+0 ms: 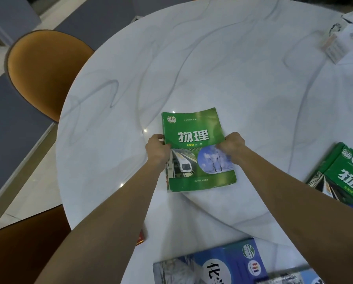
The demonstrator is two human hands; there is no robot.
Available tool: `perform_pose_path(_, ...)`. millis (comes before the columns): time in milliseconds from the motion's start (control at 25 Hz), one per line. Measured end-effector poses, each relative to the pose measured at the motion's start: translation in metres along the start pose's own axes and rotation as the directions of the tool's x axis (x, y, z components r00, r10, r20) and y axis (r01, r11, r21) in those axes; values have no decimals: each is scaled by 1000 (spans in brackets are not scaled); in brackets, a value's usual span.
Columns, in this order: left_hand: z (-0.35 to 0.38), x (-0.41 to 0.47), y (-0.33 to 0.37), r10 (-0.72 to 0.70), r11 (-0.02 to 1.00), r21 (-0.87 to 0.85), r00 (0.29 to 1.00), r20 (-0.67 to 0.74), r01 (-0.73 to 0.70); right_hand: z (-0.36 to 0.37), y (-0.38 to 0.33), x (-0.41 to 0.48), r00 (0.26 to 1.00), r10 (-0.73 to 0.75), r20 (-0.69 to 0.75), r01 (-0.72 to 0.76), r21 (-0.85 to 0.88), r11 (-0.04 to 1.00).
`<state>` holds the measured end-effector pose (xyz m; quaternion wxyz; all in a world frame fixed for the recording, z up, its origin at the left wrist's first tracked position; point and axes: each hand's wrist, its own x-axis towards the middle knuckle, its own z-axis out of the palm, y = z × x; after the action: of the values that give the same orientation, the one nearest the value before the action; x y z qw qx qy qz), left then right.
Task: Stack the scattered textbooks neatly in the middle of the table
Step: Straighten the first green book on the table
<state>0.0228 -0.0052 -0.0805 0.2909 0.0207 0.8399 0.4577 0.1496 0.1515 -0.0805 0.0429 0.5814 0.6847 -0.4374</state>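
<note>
A green textbook (196,128) with a train picture lies cover up near the middle of the round marble table (222,64). My left hand (158,149) grips its left edge and my right hand (232,145) grips its right edge, thumbs on the cover. A second green textbook (347,175) lies at the right edge of view, partly under my right forearm. A blue textbook (218,263) lies at the near edge, with another book's corner (290,276) overlapping it. A small red corner (140,238) peeks out from under my left forearm.
White boxes and papers (343,39) sit at the far right of the table. An orange chair (42,68) stands at the table's left and another orange chair (21,255) at the near left. Grey floor lies beyond the table's left rim.
</note>
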Motion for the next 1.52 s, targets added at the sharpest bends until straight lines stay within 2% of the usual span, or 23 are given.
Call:
perform_pose_path(160,2,-9,8,13,996,-88,999,35,-10,-16,12,-9,1000,13,5,-14,223,975)
perform_pose_path(400,35,-28,30,85,993,-99,980,179,-68,-58,52,-21,998,53,-37,-38,328,944)
perform_pose_path(760,100,-51,36,108,993,-67,952,285,-93,-100,110,-18,981,133,-139,-76,357,931)
perform_pose_path(1000,116,-57,27,97,995,-17,954,283,-96,-100,128,-15,973,161,-168,-106,295,950)
perform_pose_path(1120,118,-59,25,156,983,57,955,254,-176,-97,130,-15,972,146,-184,-102,231,968)
perform_pose_path(1240,120,-59,25,266,916,231,928,263,-328,-96,132,-15,974,108,-198,-78,151,985)
perform_pose_path(1400,121,-60,25,325,756,479,891,318,-446,-94,128,-16,972,62,-225,-74,-45,996)
perform_pose_path(1520,119,-65,27,375,616,583,849,373,-529,-92,126,-22,968,26,-251,-66,-152,986)
